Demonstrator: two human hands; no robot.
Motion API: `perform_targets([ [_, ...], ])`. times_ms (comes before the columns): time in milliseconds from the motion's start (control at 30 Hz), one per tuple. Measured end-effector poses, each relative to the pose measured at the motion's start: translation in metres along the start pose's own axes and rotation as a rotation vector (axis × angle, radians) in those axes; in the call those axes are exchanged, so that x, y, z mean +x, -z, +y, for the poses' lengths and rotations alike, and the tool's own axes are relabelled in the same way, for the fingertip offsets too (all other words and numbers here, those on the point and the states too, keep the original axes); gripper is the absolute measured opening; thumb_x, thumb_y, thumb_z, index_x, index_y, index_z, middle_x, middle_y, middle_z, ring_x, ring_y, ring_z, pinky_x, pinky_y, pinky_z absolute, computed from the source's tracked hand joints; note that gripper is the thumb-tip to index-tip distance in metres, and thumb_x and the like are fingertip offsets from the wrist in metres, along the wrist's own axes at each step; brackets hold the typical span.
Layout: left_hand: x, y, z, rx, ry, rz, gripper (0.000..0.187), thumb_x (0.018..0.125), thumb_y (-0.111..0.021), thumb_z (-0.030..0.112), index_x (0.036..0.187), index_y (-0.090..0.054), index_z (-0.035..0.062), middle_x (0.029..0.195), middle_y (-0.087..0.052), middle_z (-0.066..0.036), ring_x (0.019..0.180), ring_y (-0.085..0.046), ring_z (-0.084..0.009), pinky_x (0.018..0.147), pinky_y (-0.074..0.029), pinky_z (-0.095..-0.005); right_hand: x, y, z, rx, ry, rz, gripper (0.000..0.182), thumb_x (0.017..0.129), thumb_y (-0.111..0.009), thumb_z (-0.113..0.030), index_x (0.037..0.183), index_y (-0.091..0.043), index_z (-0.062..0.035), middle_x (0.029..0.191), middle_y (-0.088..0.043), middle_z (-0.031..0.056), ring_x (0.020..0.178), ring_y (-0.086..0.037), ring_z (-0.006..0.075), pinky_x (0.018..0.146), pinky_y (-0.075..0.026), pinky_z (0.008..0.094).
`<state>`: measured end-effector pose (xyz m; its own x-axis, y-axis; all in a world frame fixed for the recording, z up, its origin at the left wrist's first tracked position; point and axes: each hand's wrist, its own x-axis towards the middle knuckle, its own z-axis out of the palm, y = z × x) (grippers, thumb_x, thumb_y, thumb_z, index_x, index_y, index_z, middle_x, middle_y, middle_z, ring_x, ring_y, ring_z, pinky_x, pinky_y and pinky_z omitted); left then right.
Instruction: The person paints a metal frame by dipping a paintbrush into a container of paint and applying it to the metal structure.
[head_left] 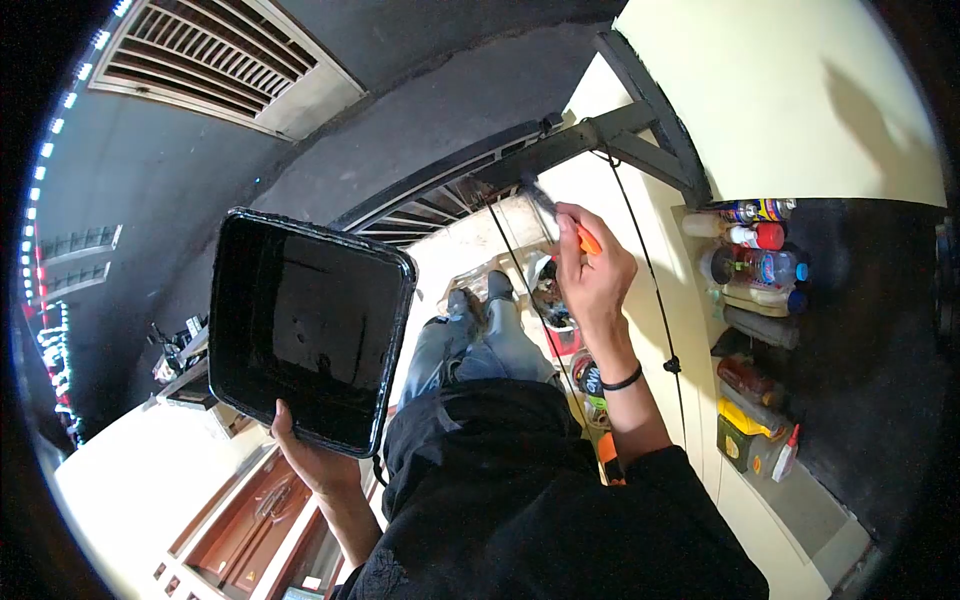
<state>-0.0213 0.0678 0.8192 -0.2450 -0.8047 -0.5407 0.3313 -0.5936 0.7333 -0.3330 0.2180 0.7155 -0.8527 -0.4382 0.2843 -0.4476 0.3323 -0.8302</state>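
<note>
My left hand (312,462) grips a square black plastic tub (243,300) by its near rim, thumb over the edge and the other fingers hidden beneath. The tub is tilted towards me, and its glossy inside is coated with what looks like black paint. In my right hand (598,280) is a paintbrush (588,240), its orange handle partly covered by my closed fingers. Its dark bristles point away from me, close to a black metal bar (520,165) that overlaps them in this view.
Two dark cords (632,235) hang from the bracket near my right arm. A shelf on the right holds several bottles (765,267) and a yellow container (740,430). Below, cans (587,378) stand beside my legs. A vent grille (215,55) is at upper left.
</note>
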Motion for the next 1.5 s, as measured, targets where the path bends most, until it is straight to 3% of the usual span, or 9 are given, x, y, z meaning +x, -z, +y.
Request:
perform_targets([
  [133, -0.003, -0.001, 0.002, -0.010, 0.050, -0.062, 0.058, 0.099, -0.054, 0.043, 0.145, -0.049, 0.0075, 0.140, -0.058, -0.011, 0.127, -0.057, -0.0296, 0.108, -0.044, -0.0459, 0.030, 0.019, -0.012, 0.127, -0.221, 0.119, 0.024, 0.103, -0.060, -0.020, 0.104, -0.072, 0.0008, 0.077, -0.074, 0.0115, 0.059, -0.071, 0.0158, 0.053, -0.054, 0.0277],
  [333, -0.003, -0.004, 0.002, 0.032, -0.007, -0.003, 0.056, 0.100, -0.052, 0.042, 0.143, -0.051, 0.0064, 0.135, -0.061, -0.010, 0.125, -0.058, -0.0275, 0.108, -0.044, -0.0443, 0.082, 0.040, 0.003, -0.018, -0.071, 0.272, 0.026, 0.102, -0.062, -0.024, 0.103, -0.072, 0.0000, 0.071, -0.071, 0.0101, 0.055, -0.070, 0.0149, 0.050, -0.049, 0.0295],
  [433, -0.004, -0.004, 0.002, 0.027, 0.005, -0.034, 0.055, 0.100, -0.052, 0.040, 0.143, -0.051, 0.0057, 0.135, -0.061, -0.010, 0.125, -0.058, -0.0277, 0.109, -0.043, -0.0435, 0.089, 0.037, 0.010, -0.216, 0.062, 0.041, 0.021, 0.100, -0.065, -0.020, 0.105, -0.072, -0.0014, 0.079, -0.073, 0.0135, 0.067, -0.073, 0.0213, 0.057, -0.053, 0.0315],
  [533, -0.004, 0.003, 0.001, 0.005, -0.056, -0.059, 0.055, 0.100, -0.052, 0.039, 0.144, -0.049, 0.0058, 0.138, -0.060, -0.011, 0.126, -0.057, -0.0277, 0.110, -0.042, -0.0432, 0.089, 0.050, 0.011, -0.330, -0.031, 0.075, 0.021, 0.099, -0.065, -0.020, 0.108, -0.072, -0.0016, 0.084, -0.074, 0.0153, 0.070, -0.073, 0.0255, 0.060, -0.054, 0.0321],
  [700, -0.005, 0.000, 0.000, -0.036, 0.000, 0.002, 0.057, 0.099, -0.052, 0.040, 0.145, -0.048, 0.0064, 0.141, -0.057, -0.011, 0.129, -0.055, -0.0289, 0.111, -0.040, -0.0446, 0.087, 0.051, 0.000, -0.133, -0.073, 0.009, 0.020, 0.098, -0.067, -0.020, 0.108, -0.072, -0.0037, 0.089, -0.074, 0.0163, 0.074, -0.074, 0.0303, 0.063, -0.056, 0.0335],
  [800, -0.004, -0.002, 0.001, -0.052, 0.003, 0.003, 0.057, 0.099, -0.052, 0.040, 0.146, -0.048, 0.0070, 0.143, -0.057, -0.011, 0.130, -0.054, -0.0297, 0.113, -0.039, -0.0459, 0.081, 0.051, 0.016, -0.394, 0.311, -0.005, 0.016, 0.096, -0.069, -0.016, 0.106, -0.071, -0.0039, 0.095, -0.075, 0.0151, 0.078, -0.074, 0.0303, 0.064, -0.058, 0.0355],
  [1000, -0.007, -0.004, 0.000, -0.044, 0.011, -0.068, 0.058, 0.099, -0.052, 0.041, 0.146, -0.047, 0.0071, 0.144, -0.055, -0.012, 0.132, -0.052, -0.0302, 0.113, -0.038, -0.0467, 0.077, 0.043, 0.006, -0.323, 0.353, 0.023, 0.016, 0.094, -0.070, -0.015, 0.106, -0.069, -0.0034, 0.097, -0.074, 0.0166, 0.079, -0.074, 0.0327, 0.064, -0.058, 0.0378],
  [1367, -0.002, -0.010, 0.000, -0.054, 0.007, -0.056, 0.059, 0.099, -0.053, 0.040, 0.146, -0.047, 0.0062, 0.144, -0.055, -0.013, 0.133, -0.052, -0.0308, 0.112, -0.039, -0.0472, 0.046, 0.028, 0.003, -0.252, 0.177, -0.110, 0.018, 0.094, -0.070, -0.013, 0.109, -0.069, -0.0022, 0.100, -0.074, 0.0189, 0.079, -0.075, 0.0304, 0.063, -0.059, 0.0357],
  [1500, -0.003, -0.008, -0.001, -0.031, -0.013, -0.019, 0.060, 0.099, -0.053, 0.040, 0.147, -0.046, 0.0064, 0.145, -0.054, -0.013, 0.134, -0.051, -0.0307, 0.113, -0.038, -0.0468, 0.041, 0.027, -0.013, 0.067, -0.126, -0.052, 0.022, 0.100, -0.065, -0.019, 0.109, -0.073, -0.0003, 0.082, -0.074, 0.0098, 0.063, -0.071, 0.0140, 0.054, -0.053, 0.0264],
])
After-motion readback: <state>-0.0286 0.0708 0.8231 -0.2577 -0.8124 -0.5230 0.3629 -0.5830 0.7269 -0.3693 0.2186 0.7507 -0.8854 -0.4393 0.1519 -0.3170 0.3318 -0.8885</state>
